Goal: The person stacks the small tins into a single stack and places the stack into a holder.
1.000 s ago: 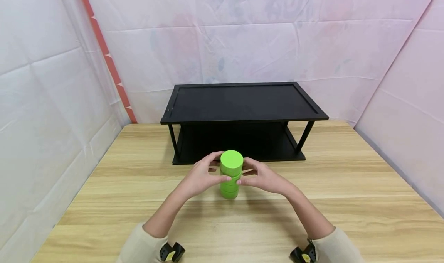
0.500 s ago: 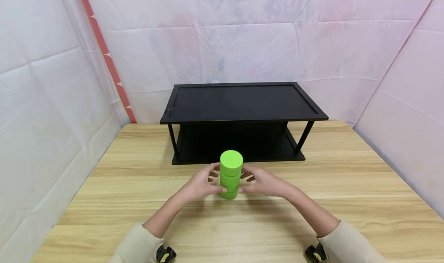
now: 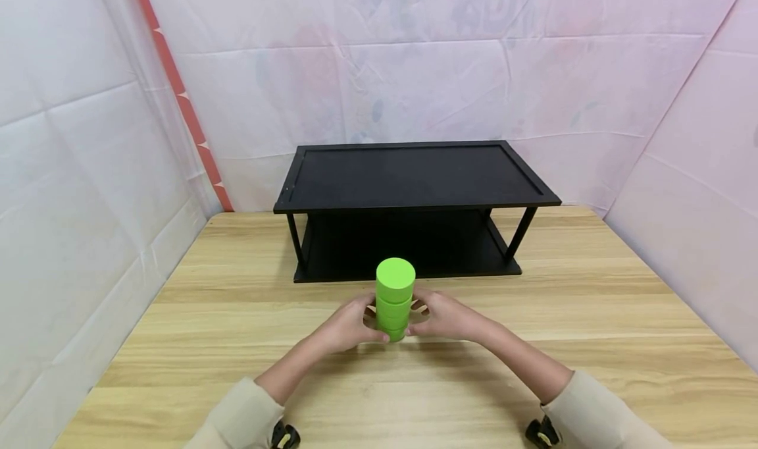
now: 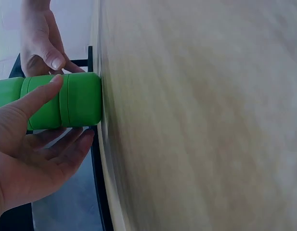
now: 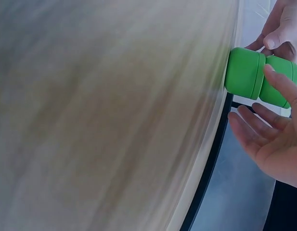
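Note:
A stack of round green lidded containers (image 3: 395,281) stands upright on the wooden table, with a hand on each side low down. My left hand (image 3: 349,324) cups the left side, thumb across the front near the base and fingers going behind. In the left wrist view, that thumb lies on the green wall (image 4: 84,98) and the fingers are close along it. From the right, my right hand (image 3: 447,316) has its thumb tip at the stack's front. In the right wrist view, the fingers of this hand (image 5: 280,130) are spread, with a gap below the containers.
Just behind the stack stands a black two-tier rack (image 3: 414,176), its lower shelf (image 3: 408,238) facing me. Pale sheets (image 3: 414,87) hang at the back and both sides of the wooden table (image 3: 189,343).
Both hands have slid down the stack from its upper part to near the base. The green stack itself stays in the same place.

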### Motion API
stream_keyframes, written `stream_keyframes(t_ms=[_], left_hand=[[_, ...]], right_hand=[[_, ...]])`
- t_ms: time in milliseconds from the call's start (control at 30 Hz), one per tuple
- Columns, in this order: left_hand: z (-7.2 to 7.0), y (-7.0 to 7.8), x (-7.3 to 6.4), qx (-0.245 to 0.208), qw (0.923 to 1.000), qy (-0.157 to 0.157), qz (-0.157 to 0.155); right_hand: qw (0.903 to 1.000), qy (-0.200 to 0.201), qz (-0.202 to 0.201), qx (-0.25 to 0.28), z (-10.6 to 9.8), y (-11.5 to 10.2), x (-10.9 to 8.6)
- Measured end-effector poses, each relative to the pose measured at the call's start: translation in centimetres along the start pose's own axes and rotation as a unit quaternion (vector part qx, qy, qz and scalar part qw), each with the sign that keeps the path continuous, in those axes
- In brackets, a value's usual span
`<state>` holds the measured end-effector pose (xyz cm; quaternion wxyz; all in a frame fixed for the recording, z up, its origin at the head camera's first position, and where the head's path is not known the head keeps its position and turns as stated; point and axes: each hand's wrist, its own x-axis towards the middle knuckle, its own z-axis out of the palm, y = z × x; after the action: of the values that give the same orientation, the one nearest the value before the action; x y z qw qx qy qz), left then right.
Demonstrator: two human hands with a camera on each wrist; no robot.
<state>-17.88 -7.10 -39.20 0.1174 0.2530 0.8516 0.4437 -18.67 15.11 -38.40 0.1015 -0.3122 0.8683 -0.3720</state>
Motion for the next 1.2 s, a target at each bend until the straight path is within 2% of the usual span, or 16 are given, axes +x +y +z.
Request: stream_keyframes(t_ms=[600, 1200], left_hand=[[0.54, -0.24, 0.79, -0.003, 0.9998, -0.01, -0.018], [0.66, -0.3, 0.87, 0.002, 0.9999, -0.002, -0.014]], right_hand=[[0.9999, 0.001, 0.003, -0.012, 0.7, 0.15, 0.39], [0.9999, -0.002, 0.008, -0.007, 0.61, -0.12, 0.48]])
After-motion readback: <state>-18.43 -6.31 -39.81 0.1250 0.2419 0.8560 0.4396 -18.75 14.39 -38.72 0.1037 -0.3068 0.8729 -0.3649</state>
